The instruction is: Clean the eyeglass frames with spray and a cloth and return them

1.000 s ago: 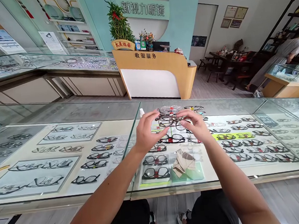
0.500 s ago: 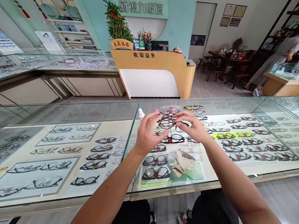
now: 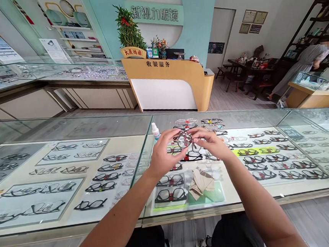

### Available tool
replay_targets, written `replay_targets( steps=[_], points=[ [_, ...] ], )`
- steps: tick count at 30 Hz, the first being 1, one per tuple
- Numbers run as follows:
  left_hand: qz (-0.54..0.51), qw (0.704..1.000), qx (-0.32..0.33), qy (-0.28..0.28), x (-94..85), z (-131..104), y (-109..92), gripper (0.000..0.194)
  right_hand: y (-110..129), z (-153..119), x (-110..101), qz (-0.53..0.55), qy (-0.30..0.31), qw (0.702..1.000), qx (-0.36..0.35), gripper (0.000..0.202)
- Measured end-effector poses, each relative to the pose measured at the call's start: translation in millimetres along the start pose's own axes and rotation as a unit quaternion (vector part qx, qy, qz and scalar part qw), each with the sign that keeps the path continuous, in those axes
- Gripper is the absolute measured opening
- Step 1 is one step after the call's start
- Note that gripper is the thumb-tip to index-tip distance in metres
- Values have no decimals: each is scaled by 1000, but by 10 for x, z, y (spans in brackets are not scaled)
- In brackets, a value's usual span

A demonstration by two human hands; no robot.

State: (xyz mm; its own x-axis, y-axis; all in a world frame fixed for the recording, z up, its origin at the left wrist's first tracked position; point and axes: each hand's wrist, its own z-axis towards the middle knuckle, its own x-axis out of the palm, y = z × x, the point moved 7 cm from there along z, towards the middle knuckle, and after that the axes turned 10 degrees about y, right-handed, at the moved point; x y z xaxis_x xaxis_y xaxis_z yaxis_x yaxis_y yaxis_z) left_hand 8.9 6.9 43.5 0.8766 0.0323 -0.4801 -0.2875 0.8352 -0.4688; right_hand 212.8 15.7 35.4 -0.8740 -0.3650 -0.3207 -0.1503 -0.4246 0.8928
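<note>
A pair of dark-rimmed glasses [image 3: 184, 140] is held up between both hands above the glass counter. My left hand [image 3: 167, 150] grips one side, thumb below and fingers above the rim. My right hand [image 3: 210, 142] pinches the other side near the lens and temple. Below the hands, a crumpled beige cloth [image 3: 200, 182] lies on a green sheet [image 3: 216, 194] at the counter's near side. A small white spray bottle [image 3: 155, 131] stands just beyond my left hand.
Rows of glasses [image 3: 170, 195] show in the glass display counter [image 3: 190, 216] on both sides. Past it stand a wooden cashier desk [image 3: 204, 85] with a plant [image 3: 129, 30], and a person [image 3: 305, 61] at the far right.
The glasses have turned in the hands, so their lenses face more toward me. My right fingers have shifted slightly along the frame. The view has tilted a little, and the bottle shows more fully.
</note>
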Motion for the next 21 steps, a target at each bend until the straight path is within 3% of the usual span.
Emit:
replay_targets(
  steps=[4,10,12,14,16,21],
  points=[
    [-43,999,-4,-2,28,-29,23,64,-70,7,57,79,47,995,42,37],
    [-55,997,-42,-26,46,-35,64,65,-112,26,48,100,0,993,58,41],
    [-34,995,-58,-70,2,-55,58,54,-153,29,4,92,-34,993,60,43],
    [-21,993,-75,-93,-17,-73,40,29,-194,25,-51,74,-69,993,58,46],
    [-31,994,-87,-66,26,-70,11,6,-220,21,-83,54,-92,993,50,47],
    [-107,979,-168,47,234,-89,47,22,-210,7,-34,-25,-151,988,13,40]
  ],
)
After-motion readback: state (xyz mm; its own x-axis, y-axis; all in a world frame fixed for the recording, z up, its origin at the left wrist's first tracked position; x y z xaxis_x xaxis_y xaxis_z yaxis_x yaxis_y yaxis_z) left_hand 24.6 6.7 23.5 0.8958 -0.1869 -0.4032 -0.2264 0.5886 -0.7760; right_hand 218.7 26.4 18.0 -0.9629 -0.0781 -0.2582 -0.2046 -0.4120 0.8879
